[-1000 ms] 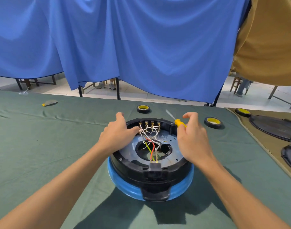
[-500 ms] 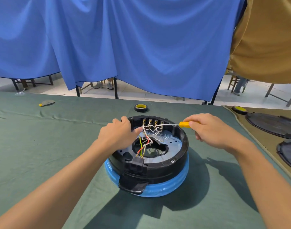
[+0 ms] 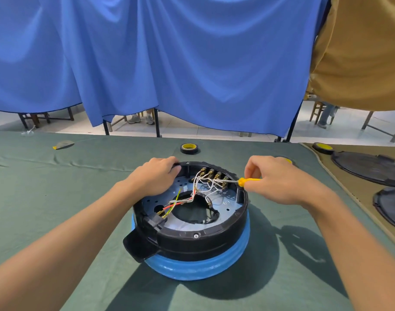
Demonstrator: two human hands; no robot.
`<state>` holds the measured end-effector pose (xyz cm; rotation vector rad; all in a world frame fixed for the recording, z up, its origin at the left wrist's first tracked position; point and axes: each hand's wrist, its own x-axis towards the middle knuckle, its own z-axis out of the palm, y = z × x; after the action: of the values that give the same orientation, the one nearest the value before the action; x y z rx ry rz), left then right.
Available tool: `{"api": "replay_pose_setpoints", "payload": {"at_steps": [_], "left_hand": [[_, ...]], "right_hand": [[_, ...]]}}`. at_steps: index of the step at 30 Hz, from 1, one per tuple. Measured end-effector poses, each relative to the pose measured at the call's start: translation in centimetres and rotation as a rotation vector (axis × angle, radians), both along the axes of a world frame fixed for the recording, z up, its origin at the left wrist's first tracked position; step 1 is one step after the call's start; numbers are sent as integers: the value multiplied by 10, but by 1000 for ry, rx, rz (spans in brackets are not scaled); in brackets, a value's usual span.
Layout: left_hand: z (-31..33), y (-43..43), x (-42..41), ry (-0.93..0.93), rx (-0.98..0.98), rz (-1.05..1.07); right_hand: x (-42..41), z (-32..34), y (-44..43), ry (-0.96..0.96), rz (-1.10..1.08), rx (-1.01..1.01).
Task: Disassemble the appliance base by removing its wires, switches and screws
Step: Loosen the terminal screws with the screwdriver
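Observation:
The appliance base point(image 3: 198, 241), a black ring on a blue bottom, sits upside down on the green cloth. Inside, white, red and yellow-green wires point(image 3: 192, 196) run to a row of brass switches point(image 3: 214, 175) on the far wall. My left hand point(image 3: 155, 175) grips the far left rim. My right hand point(image 3: 279, 178) pinches a small yellow-handled screwdriver point(image 3: 248, 180) whose metal tip points left into the rightmost switch. A screw point(image 3: 196, 235) shows on the near rim.
A black and yellow tape roll point(image 3: 189, 148) lies beyond the base; another point(image 3: 322, 147) sits at the far right. Two black round covers point(image 3: 369, 168) point(image 3: 391, 209) lie on the brown cloth at right. A small grey object point(image 3: 63, 144) rests far left.
The base has turned clockwise, so its black tab now points lower left. My left hand shifted along the far rim. The screwdriver swung from pointing away to lying level with its tip at the switches.

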<state>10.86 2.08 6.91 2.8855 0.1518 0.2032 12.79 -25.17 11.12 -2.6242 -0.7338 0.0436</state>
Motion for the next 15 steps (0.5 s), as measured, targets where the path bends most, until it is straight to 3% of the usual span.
{"api": "replay_pose_setpoints", "payload": {"at_steps": [6,10,15], "left_hand": [[14,-22,6,-17,18,-112],[21,-38,9,121,42,-256],[18,-50,11,240,190,-238]], "right_hand": [[-2,1,1,27,67,-146],[-1,9,-9,-22,56,-167],[-2,12,-11,-14,78,-229]]}}
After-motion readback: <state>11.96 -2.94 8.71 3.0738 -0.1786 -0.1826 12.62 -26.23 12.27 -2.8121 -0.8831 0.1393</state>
